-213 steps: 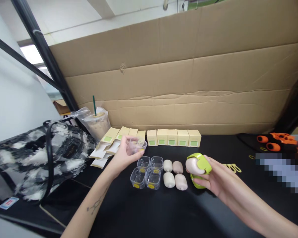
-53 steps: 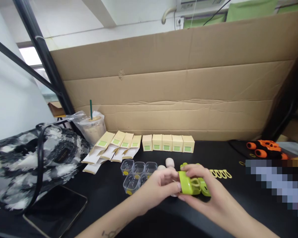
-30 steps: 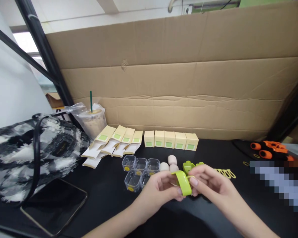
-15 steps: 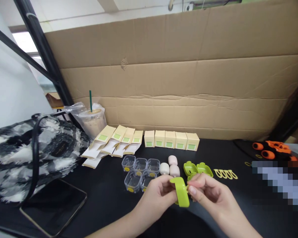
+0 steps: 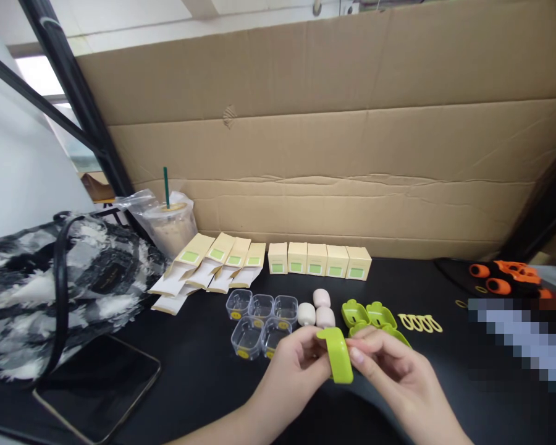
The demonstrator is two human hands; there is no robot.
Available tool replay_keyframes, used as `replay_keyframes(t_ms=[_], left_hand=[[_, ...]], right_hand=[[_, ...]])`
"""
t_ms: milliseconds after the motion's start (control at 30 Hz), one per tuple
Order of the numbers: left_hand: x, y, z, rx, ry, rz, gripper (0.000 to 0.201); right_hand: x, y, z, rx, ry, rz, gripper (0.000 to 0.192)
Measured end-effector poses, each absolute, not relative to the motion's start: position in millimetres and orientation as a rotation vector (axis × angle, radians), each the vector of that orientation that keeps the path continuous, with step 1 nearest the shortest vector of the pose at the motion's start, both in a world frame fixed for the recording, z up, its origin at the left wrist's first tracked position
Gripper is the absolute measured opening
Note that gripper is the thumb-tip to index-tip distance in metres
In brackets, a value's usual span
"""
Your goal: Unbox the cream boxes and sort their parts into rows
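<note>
Left hand [image 5: 294,368] grips the glossy lime-green plastic shell [image 5: 339,357], right hand [image 5: 391,371] pinches its edge; loose fingertips could drop it onto the pale-pink rounded piece [image 5: 325,318] at eleven o'clock!

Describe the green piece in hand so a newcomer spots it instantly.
Below the tall cardboard panel lies a black tabletop. Over it, low in view, the left hand grips a glossy green shell, with the right hand at its edge. Only this one is held up; the other green shells sit on the tabletop.
</note>
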State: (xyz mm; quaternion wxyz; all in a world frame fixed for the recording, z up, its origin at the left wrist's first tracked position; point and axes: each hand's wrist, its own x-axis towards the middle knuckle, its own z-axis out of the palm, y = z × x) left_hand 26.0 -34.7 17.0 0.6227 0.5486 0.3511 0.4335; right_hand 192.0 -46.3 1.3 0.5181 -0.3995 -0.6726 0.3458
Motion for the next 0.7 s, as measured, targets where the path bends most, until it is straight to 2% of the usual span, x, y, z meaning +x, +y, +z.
replay_keyframes(t_ms=[67,167,200,300,400,567,700], left_hand=[[26.5,-34.9,18.5,1.248,0.804,1.008,0.031],[28.2,-35.1,16.4,1.228,0.759,0.990,0.028],[28.9,-35.1,14.6,1.227,0.748,0.980,0.027],[30.1,-35.1,8.7,1.248,0.739,0.930,0.022],[28.3,-34.8,7.3,1.319,0.824,0.934,0.017],[20.2,-31.5,15.0,1.541,1.035,1.121,0.011],[19.5,-31.5,19.8,1.572,1.008,1.079,0.011]], right_hand=[[196.0,-47.1,3.8,-0.968,-1.724,0.637,0.014],[202.9,-47.3,10.9,-0.882,-2.039,0.188,0.055],[204.7,-47.0,14.2,-0.827,-2.165,0.036,0.064],[209.1,-45.5,24.8,-0.699,-2.426,-0.229,0.061],[215.9,-41.4,33.7,-0.727,-2.417,-0.119,0.051],[238.9,-8.2,46.5,-1.073,-2.077,0.218,0.037],[251.7,35.9,51.3,-1.194,-2.006,0.319,0.036]])
